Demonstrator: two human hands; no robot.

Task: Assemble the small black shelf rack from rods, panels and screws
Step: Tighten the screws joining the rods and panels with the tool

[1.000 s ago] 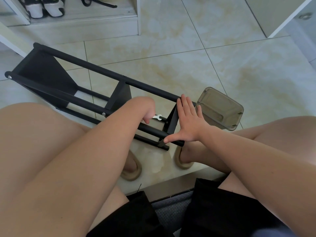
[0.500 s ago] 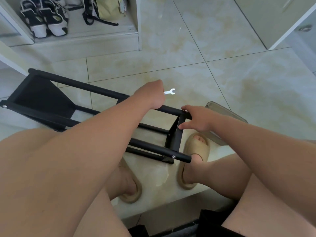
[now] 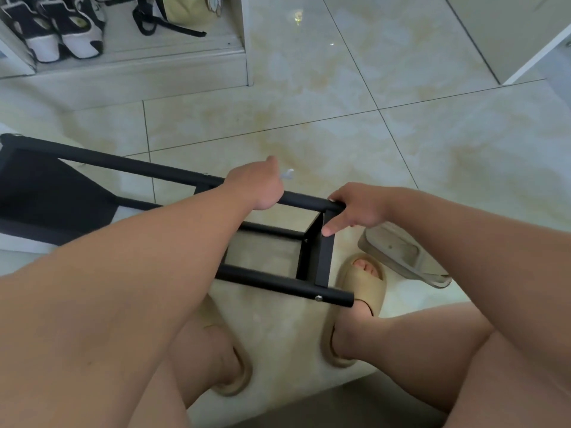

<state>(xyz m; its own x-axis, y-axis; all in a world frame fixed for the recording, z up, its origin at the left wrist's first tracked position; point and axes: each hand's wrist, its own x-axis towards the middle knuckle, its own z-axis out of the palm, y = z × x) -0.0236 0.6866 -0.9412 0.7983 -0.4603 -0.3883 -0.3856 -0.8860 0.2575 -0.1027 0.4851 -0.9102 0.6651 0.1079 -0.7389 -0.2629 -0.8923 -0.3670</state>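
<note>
Head view is showing the rack (image 3: 323,257) lying sideways on the floor (image 3: 340,134), the right hand (image 3: 360,208) curling round the upper rod (image 3: 306,202) end and the left hand (image 3: 258,188) pinching a small wrench (image 3: 287,174), probably bringing it to a near-end screw for tightening.

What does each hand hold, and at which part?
Left hand: small wrench, by its handle. Right hand: upper rod, at its end.

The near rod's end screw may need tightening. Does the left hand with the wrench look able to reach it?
Probably yes. The screw sits exposed on the near rod; the left hand holds the wrench by the far rod, whose end the right hand grips, well aside.
</note>
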